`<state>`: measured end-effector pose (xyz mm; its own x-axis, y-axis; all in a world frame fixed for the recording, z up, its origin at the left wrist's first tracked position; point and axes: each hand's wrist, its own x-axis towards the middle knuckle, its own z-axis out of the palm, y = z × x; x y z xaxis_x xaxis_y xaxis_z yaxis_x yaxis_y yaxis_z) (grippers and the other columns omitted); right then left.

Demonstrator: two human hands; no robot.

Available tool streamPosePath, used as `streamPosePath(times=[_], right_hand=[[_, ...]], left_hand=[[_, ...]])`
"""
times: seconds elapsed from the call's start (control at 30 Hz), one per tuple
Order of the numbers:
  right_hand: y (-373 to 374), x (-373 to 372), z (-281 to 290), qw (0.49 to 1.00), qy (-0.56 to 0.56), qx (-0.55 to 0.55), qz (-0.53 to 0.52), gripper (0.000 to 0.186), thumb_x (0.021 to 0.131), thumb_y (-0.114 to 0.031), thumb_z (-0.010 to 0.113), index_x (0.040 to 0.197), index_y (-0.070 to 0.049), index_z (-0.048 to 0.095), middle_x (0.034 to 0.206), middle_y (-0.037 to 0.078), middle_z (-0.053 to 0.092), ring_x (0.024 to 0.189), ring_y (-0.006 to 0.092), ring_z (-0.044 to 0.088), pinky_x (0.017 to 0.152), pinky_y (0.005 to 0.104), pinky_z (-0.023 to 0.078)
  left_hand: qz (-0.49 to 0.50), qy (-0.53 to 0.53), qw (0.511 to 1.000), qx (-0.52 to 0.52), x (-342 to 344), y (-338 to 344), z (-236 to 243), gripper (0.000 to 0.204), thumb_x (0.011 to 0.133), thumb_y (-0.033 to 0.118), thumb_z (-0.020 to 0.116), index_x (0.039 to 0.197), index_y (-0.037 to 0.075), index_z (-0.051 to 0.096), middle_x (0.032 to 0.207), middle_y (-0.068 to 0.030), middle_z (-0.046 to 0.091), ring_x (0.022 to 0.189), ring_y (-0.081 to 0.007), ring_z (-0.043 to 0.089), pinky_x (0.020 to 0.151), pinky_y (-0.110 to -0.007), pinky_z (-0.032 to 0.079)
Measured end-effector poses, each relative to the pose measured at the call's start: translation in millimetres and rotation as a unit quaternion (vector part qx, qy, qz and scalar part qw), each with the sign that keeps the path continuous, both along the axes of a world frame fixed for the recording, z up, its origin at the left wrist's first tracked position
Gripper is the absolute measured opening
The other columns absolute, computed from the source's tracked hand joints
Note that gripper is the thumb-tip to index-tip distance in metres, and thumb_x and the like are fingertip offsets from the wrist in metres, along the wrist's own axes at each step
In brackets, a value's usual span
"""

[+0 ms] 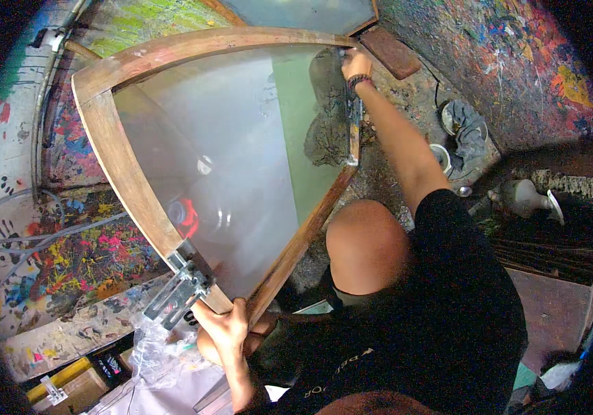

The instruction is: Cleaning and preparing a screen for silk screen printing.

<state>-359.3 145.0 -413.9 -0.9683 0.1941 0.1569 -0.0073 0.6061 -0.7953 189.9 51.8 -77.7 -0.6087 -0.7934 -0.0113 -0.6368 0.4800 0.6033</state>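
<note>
A wooden screen-printing frame (97,128) with pale mesh (220,138) lies tilted across the middle. My left hand (229,330) is closed round its near corner, beside a metal hinge clamp (184,280) on the left rail. At the far right corner my right hand (357,64) is closed on the upper end of a long, narrow, paint-spotted tool (354,131), which looks like a squeegee. This lies along the frame's right edge. Next to it, wet-looking dark patches (327,135) spread over the mesh and a green strip (296,131).
Paint-splashed walls (504,55) stand right and left. A brick-like block (390,52), a dark crumpled cloth (466,121) and a white tub (441,158) lie right of the frame. My bare knee (367,242) rises beside it. Clear plastic wrap (153,353) lies lower left.
</note>
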Motion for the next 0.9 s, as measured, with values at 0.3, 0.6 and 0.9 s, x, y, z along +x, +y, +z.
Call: streamPosePath(times=[0.3, 0.6, 0.9], right_hand=[[7, 153, -35, 0.989, -0.075, 0.032, 0.124, 0.023, 0.081, -0.016, 0.062, 0.103, -0.013, 0.07, 0.084, 0.02, 0.068, 0.081, 0.0403, 0.066, 0.074, 0.0505, 0.053], [-9, 32, 13, 0.998, -0.018, -0.008, 0.053, 0.026, 0.083, -0.023, 0.06, 0.105, -0.013, 0.071, 0.091, 0.023, 0.067, 0.088, 0.0416, 0.065, 0.079, 0.0499, 0.053], [14, 204, -93, 0.98, -0.108, 0.066, 0.154, 0.023, 0.084, -0.018, 0.06, 0.105, -0.014, 0.069, 0.082, 0.02, 0.067, 0.077, 0.0419, 0.064, 0.071, 0.0528, 0.051]], left_hand=[[0.005, 0.021, 0.998, -0.057, 0, -3, -5, 0.083, 0.065, -0.002, 0.059, 0.142, -0.002, 0.027, 0.126, -0.0228, 0.046, 0.113, -0.0308, 0.047, 0.103, -0.036, 0.034], [0.017, 0.012, 0.997, -0.069, 8, -14, -14, 0.084, 0.065, -0.003, 0.058, 0.143, -0.003, 0.026, 0.13, -0.0229, 0.044, 0.118, -0.0318, 0.044, 0.106, -0.036, 0.03], [0.052, -0.049, 0.997, -0.043, 3, -5, -5, 0.097, 0.071, 0.004, 0.063, 0.151, -0.003, 0.009, 0.15, -0.025, 0.024, 0.136, -0.0316, 0.029, 0.112, -0.035, 0.024]])
